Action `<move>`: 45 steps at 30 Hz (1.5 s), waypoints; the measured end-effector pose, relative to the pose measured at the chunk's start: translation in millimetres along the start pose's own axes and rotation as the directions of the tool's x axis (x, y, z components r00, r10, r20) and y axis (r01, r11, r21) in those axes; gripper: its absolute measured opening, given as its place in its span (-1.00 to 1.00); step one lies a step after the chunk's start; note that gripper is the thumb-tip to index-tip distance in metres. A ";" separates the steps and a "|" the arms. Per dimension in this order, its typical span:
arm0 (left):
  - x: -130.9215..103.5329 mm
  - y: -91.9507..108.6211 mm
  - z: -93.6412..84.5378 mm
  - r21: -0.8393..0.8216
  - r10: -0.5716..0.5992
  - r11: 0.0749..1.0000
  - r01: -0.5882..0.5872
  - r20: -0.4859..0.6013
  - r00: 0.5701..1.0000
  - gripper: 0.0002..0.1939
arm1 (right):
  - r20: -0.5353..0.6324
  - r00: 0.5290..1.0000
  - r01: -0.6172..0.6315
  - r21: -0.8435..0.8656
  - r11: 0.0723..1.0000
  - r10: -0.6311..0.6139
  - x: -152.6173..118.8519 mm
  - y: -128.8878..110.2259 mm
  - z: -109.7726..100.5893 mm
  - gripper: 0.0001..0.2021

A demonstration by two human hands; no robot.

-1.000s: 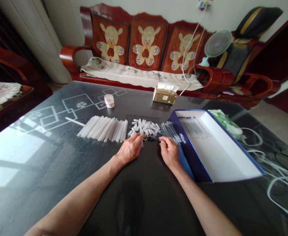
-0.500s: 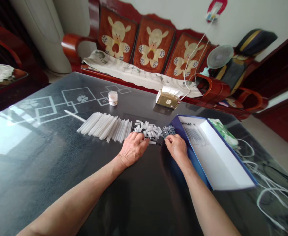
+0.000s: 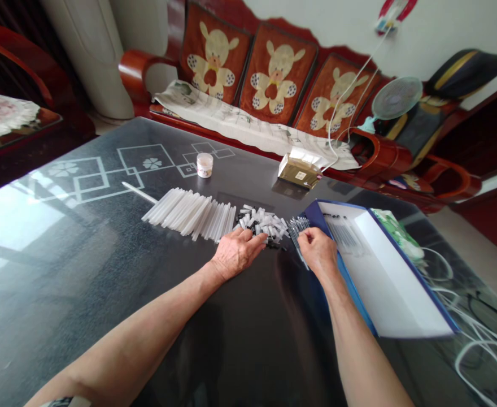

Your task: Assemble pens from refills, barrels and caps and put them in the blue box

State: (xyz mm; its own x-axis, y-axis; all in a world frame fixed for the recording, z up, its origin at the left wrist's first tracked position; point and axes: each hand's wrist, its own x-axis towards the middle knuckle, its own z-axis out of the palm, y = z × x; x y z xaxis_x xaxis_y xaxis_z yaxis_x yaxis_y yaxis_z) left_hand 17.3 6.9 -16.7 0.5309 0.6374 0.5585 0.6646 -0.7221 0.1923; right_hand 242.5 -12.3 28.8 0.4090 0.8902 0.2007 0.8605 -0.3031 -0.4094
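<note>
My left hand [image 3: 240,251] rests low at the near edge of a loose pile of small white and black pen caps [image 3: 267,221]. Its index finger reaches out over the caps, and nothing shows in its grasp. Left of it, slim whitish pen barrels [image 3: 189,210] lie side by side in a row. My right hand [image 3: 318,247] is closed beside a bunch of thin dark-tipped pen refills [image 3: 297,229]. Its fingertips are turned away, so what they pinch is hidden. Just right of that hand stands an open blue box with a white inside [image 3: 395,282], holding more refills [image 3: 345,234].
One barrel [image 3: 139,192] lies apart at the left. Farther back on the dark glossy table [image 3: 147,288] stand a small round tub [image 3: 205,165] and a tissue pack [image 3: 300,169]. A green packet [image 3: 396,234] and white cables [image 3: 477,333] lie beyond the box.
My left index finger has straightened over the caps. My right hand has shifted slightly right of the refills, baring more of their length. The whole view has moved a little.
</note>
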 end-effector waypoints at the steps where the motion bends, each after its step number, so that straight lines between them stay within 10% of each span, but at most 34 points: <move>1: -0.3 -0.2 0.3 -0.001 -0.006 1.000 0.006 0.011 1.000 -0.63 | -0.002 1.000 -0.024 0.201 0.979 0.025 -0.8 0.3 -1.1 -0.82; 4: -1.7 -0.1 1.7 -0.015 -0.016 1.000 0.017 0.055 0.998 -0.62 | 0.155 0.988 -0.131 0.751 0.647 0.020 -7.4 -5.4 0.1 -0.73; 7: -2.6 0.3 2.1 -0.056 -0.036 0.998 0.040 0.078 0.996 -0.64 | 0.315 0.944 -0.276 0.917 0.287 -0.099 -18.2 -15.5 7.7 -0.72; 14: -0.3 1.4 -1.6 -0.119 -0.119 0.984 0.132 0.111 0.987 -0.69 | 0.352 0.931 -0.355 0.935 -0.019 -0.101 -37.6 -22.6 36.6 -0.76; 28: -2.1 2.6 -1.7 -0.081 -0.088 0.992 0.098 0.120 0.989 -0.68 | 0.295 0.951 -0.287 0.954 0.089 -0.094 -48.6 -24.0 53.4 -0.78; 37: -3.1 0.3 -1.9 -0.093 -0.097 0.989 0.111 0.136 0.986 -0.68 | 0.269 0.938 -0.137 0.866 0.480 -0.219 -55.7 -30.8 47.4 -0.71; 45: -1.4 3.3 -5.0 0.003 -0.099 0.995 0.100 0.162 0.982 -0.67 | 0.209 0.973 -0.212 0.977 0.015 0.095 -39.5 -17.9 48.1 -0.78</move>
State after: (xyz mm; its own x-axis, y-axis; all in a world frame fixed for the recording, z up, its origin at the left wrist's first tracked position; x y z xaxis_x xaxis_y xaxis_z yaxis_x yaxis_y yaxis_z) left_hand 16.1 2.3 -12.8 0.5409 0.7409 0.3982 0.7157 -0.6541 0.2447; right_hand 196.3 -25.7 -14.6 0.4162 0.9088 -0.0300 -0.3702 0.1392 -0.9185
